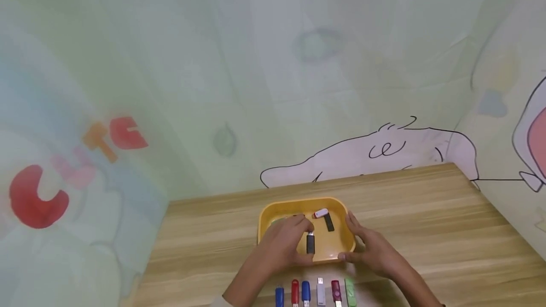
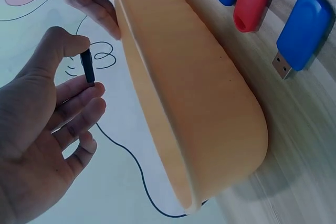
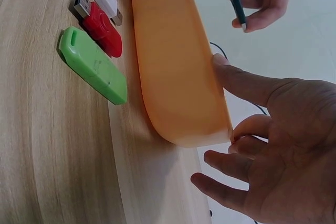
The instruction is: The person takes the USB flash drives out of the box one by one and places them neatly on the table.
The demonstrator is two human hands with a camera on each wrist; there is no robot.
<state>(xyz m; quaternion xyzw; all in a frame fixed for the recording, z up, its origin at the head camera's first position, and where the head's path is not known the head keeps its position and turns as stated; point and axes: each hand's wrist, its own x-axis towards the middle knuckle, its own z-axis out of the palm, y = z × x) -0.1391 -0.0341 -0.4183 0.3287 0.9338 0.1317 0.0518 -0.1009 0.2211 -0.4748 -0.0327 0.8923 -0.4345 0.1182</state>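
Six USB drives lie nearest you in a side-by-side row, each separate, probably so that every one stays easy to see and pick: from left to right a blue drive point(image 1: 279, 296), a red drive point(image 1: 295, 293), a second blue drive point(image 1: 305, 292), a grey drive point(image 1: 321, 293), a dark red drive point(image 1: 336, 292) and a green drive point(image 1: 350, 293). Just beyond the row stands the yellow tray point(image 1: 300, 203) on the wooden table point(image 1: 426, 231). Your right hand point(image 1: 375, 250) grips its right end, thumb at the near rim, seemingly to steady it. Your left hand point(image 1: 283, 240) pinches a black drive point(image 1: 310, 244) between thumb and fingertips, over the tray's near side; that light hold leaves most of its body exposed. Farther inside, toward the right, a white-and-red drive point(image 1: 323, 212) touches a dark piece point(image 1: 329, 222); whether they are joined, you cannot tell. Behind rises the printed backdrop point(image 1: 273, 84).
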